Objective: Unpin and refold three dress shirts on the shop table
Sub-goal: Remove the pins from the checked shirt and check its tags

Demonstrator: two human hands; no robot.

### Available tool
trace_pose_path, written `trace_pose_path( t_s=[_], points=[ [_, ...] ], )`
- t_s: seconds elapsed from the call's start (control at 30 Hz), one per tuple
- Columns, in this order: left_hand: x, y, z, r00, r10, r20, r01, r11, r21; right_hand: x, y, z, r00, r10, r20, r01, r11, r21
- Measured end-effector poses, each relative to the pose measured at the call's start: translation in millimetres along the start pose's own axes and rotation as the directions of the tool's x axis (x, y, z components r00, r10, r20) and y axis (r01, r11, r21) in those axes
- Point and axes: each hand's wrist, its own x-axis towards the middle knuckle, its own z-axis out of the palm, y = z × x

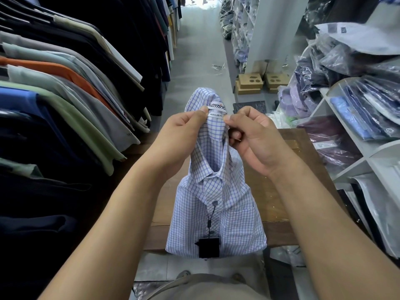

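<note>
A folded blue-and-white checked dress shirt [218,204] is held up by its collar above the brown wooden table [272,191]. Its lower edge hangs over the table's near edge. My left hand [179,137] pinches the collar's left side beside the white brand label [216,108]. My right hand [255,137] pinches the collar's right side, next to the "regular fit" tag. A black price tag [208,247] dangles on a black cord from the top button. No pin is visible.
A rack of hanging shirts [65,94] runs along the left. White shelves [355,131] with bagged shirts line the right. Cardboard boxes [251,83] sit on the aisle floor beyond the table. Plastic bags lie on the floor under the table.
</note>
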Motion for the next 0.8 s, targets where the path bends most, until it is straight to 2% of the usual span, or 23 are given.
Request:
trace_pose_path(
  t_s=[0.47, 0.63, 0.7, 0.8],
  points=[
    [-1.0, -10.1, -8.4, 0.998, 0.060, -0.009, -0.059, 0.994, 0.089, -4.5, 0.8, -6.2, 0.999, -0.022, -0.029, 0.022, 1.000, -0.011],
    [-2.0, -10.6, -7.6, 0.997, 0.073, -0.025, -0.070, 0.990, 0.118, -5.7, 0.0, -8.5, 0.998, -0.033, -0.048, 0.029, 0.996, -0.078],
    [-1.5, -10.2, -7.3, 0.995, 0.080, -0.051, -0.073, 0.988, 0.136, -6.9, 0.1, -6.9, 0.994, -0.072, -0.081, 0.061, 0.990, -0.126],
    [1.4, -6.5, -7.9, 0.990, 0.110, -0.087, -0.091, 0.975, 0.203, -3.5, 5.7, -7.0, 0.963, -0.169, -0.210, 0.126, 0.972, -0.200]
  ],
)
